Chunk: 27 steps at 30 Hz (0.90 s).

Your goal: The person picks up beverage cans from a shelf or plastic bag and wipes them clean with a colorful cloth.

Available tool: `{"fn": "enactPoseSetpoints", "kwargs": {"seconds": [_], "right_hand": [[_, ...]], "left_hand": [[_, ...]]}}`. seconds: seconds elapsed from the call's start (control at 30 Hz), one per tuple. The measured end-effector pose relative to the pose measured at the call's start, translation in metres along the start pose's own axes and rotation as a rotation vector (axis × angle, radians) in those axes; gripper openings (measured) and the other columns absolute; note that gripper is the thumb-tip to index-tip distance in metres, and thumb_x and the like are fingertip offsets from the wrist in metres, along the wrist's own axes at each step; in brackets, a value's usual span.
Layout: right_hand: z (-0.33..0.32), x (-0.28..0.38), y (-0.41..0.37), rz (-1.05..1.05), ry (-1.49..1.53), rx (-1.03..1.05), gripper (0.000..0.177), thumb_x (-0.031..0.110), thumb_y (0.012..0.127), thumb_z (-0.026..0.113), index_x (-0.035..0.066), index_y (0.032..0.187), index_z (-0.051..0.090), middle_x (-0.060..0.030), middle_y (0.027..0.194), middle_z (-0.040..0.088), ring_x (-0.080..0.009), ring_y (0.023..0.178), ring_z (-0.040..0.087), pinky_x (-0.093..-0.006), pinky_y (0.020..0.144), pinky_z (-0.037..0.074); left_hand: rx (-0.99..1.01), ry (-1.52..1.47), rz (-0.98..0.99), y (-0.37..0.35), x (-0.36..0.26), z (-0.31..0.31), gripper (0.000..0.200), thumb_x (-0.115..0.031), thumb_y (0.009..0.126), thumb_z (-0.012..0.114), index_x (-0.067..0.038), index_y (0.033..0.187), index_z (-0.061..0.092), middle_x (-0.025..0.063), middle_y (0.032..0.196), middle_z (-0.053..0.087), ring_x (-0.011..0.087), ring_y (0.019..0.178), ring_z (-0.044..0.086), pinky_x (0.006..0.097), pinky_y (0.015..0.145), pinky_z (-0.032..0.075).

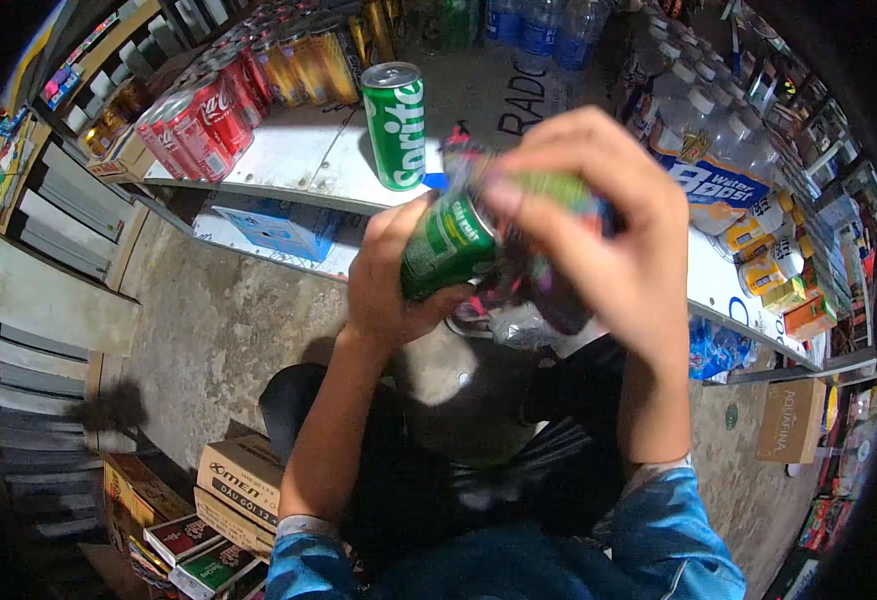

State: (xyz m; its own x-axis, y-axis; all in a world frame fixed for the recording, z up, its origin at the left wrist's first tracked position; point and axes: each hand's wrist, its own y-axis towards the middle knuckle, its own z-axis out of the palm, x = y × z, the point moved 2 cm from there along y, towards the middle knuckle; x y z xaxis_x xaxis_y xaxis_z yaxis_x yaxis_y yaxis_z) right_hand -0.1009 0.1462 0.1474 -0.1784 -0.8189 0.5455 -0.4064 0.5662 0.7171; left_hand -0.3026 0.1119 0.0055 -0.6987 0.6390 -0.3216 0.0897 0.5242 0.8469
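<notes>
Green drink can (pixel 447 247) looks stiff and slick, best held mid-body; our left fingers (pixel 387 228) wrap it, our right fingers (pixel 549 226) pinch a blurred bundle (pixel 564 300).

Bright white shelf (pixel 294 155) | shadows on floor (pixel 229 310) | right hand (pixel 614 215) motion-blurred | fisheye bending, black corners

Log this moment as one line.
left hand: grips tilted green can | right hand: holds blurred dark-and-pink bundle by can, material unclear | shelf: Sprite can upright
</notes>
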Motion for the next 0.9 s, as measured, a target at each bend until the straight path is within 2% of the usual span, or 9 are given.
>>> {"fn": "enactPoseSetpoints", "kwargs": {"seconds": [0.1, 0.17, 0.23, 0.33, 0.43, 0.57, 0.7, 0.83, 0.9], "right_hand": [[-0.003, 0.001, -0.002, -0.05, -0.007, 0.041, 0.014, 0.009, 0.088, 0.078, -0.002, 0.097, 0.078, -0.0106, 0.095, 0.071, -0.016, 0.09, 0.068, -0.0287, 0.081, 0.051], [-0.006, -0.011, -0.001, 0.209, -0.062, -0.019, 0.015, 0.01, 0.089, 0.078, -0.003, 0.096, 0.077, -0.0101, 0.094, 0.071, -0.0146, 0.089, 0.067, -0.0286, 0.08, 0.051], [-0.005, -0.01, -0.003, 0.205, -0.066, -0.011, 0.016, 0.01, 0.089, 0.078, -0.003, 0.098, 0.079, -0.0094, 0.091, 0.07, -0.0136, 0.087, 0.066, -0.0283, 0.077, 0.051], [-0.007, -0.002, -0.002, -0.07, 0.054, 0.143, 0.018, 0.009, 0.087, 0.078, 0.0, 0.103, 0.081, -0.0083, 0.089, 0.069, -0.0137, 0.085, 0.066, -0.0278, 0.074, 0.05], [-0.008, -0.003, -0.003, 0.047, 0.092, 0.13, 0.017, 0.008, 0.086, 0.078, 0.001, 0.102, 0.081, -0.0085, 0.09, 0.07, -0.0153, 0.084, 0.066, -0.0279, 0.075, 0.05], [0.002, -0.017, -0.001, 0.01, 0.048, 0.035, 0.017, 0.005, 0.086, 0.077, 0.001, 0.102, 0.082, -0.0083, 0.09, 0.07, -0.0167, 0.084, 0.066, -0.0281, 0.076, 0.05], [-0.011, -0.002, 0.002, 0.001, 0.128, 0.226, 0.022, 0.008, 0.084, 0.078, 0.003, 0.104, 0.083, -0.0075, 0.089, 0.07, -0.0152, 0.082, 0.064, -0.0266, 0.075, 0.048], [-0.002, -0.011, 0.003, 0.156, 0.062, 0.052, 0.023, 0.008, 0.084, 0.078, 0.003, 0.106, 0.083, -0.0058, 0.087, 0.068, -0.0137, 0.082, 0.063, -0.0261, 0.075, 0.047], [0.006, -0.003, 0.001, 0.108, 0.049, 0.043, 0.023, 0.008, 0.084, 0.078, 0.004, 0.106, 0.083, -0.0054, 0.087, 0.067, -0.0136, 0.082, 0.062, -0.0261, 0.074, 0.046]], "left_hand": [[-0.022, 0.018, 0.056, 0.001, -0.001, 0.002, 0.085, -0.051, 0.085, 0.082, -0.001, 0.144, 0.045, 0.0244, 0.139, 0.06, 0.0422, 0.125, 0.061, 0.0494, 0.106, 0.05], [-0.007, 0.008, 0.048, 0.004, -0.003, 0.001, 0.086, -0.048, 0.084, 0.084, -0.002, 0.145, 0.045, 0.0235, 0.139, 0.06, 0.0414, 0.125, 0.061, 0.0493, 0.106, 0.05], [-0.005, 0.045, 0.045, 0.006, -0.004, 0.003, 0.086, -0.047, 0.084, 0.084, -0.002, 0.145, 0.044, 0.023, 0.139, 0.06, 0.041, 0.124, 0.061, 0.0486, 0.106, 0.05], [-0.007, 0.056, 0.037, 0.007, -0.001, 0.002, 0.086, -0.049, 0.084, 0.084, -0.002, 0.145, 0.045, 0.0227, 0.139, 0.061, 0.0405, 0.125, 0.061, 0.048, 0.105, 0.05], [-0.015, 0.075, 0.044, 0.009, -0.003, -0.003, 0.085, -0.049, 0.085, 0.083, -0.001, 0.144, 0.047, 0.023, 0.138, 0.062, 0.0406, 0.123, 0.061, 0.0479, 0.105, 0.05], [-0.05, 0.016, -0.024, 0.008, -0.002, -0.003, 0.082, -0.05, 0.087, 0.08, 0.0, 0.144, 0.048, 0.0237, 0.136, 0.062, 0.0406, 0.118, 0.063, 0.0483, 0.103, 0.05], [-0.147, -0.054, -0.061, 0.007, 0.01, -0.011, 0.085, -0.058, 0.09, 0.075, 0.002, 0.144, 0.048, 0.025, 0.134, 0.063, 0.0399, 0.116, 0.063, 0.047, 0.1, 0.05], [-0.098, 0.018, -0.007, 0.009, 0.002, -0.011, 0.084, -0.055, 0.089, 0.076, 0.002, 0.144, 0.048, 0.0249, 0.134, 0.063, 0.0408, 0.116, 0.063, 0.0474, 0.102, 0.05], [-0.098, -0.024, 0.004, 0.009, 0.001, -0.009, 0.083, -0.051, 0.088, 0.079, 0.002, 0.143, 0.048, 0.0246, 0.136, 0.063, 0.0411, 0.117, 0.063, 0.047, 0.102, 0.05]]}}
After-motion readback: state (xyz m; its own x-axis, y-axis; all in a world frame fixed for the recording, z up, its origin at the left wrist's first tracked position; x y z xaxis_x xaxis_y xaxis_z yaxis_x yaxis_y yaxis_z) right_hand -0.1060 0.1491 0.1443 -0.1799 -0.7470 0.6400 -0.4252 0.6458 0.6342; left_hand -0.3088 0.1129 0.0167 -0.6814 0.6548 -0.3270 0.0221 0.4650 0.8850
